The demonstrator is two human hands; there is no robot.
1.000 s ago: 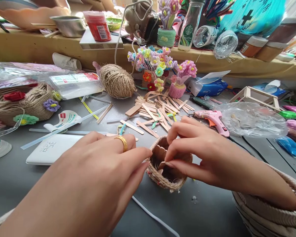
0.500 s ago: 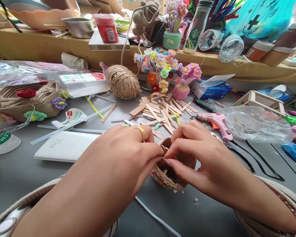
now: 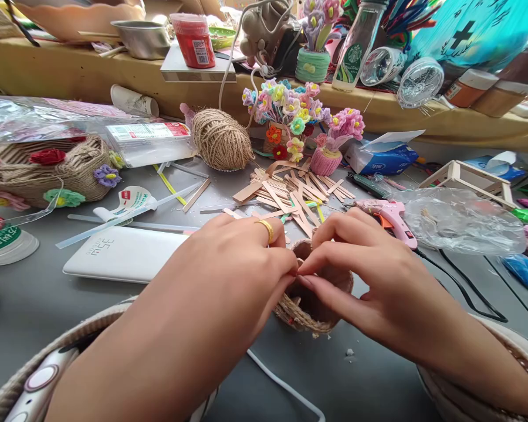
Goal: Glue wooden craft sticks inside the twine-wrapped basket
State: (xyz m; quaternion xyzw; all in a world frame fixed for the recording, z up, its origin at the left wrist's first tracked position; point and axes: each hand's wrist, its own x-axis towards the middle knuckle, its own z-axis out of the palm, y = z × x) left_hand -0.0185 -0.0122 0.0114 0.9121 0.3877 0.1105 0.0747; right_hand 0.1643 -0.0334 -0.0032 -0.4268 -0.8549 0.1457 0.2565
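Both hands meet above a small round basket wrapped in jute twine, its open mouth facing up toward me. My left hand, with a gold ring, has thumb and forefinger pinched together over the basket's left rim. My right hand pinches at the same spot, its fingertips touching those of the left. Whatever lies between the fingertips is too small and hidden to make out. Beyond the hands lies a heap of wooden craft sticks. A pink hot glue gun rests just past my right hand.
A white power bank and clear glue sticks lie to the left. Behind stand a jute twine ball and crocheted flowers. A twine basket with flowers sits far left; a plastic bag lies right.
Both pinching hands have shifted slightly right and up in view, their fingertips now closer together. The stick-like bit seen between them before is now hidden. The view itself has moved slightly.
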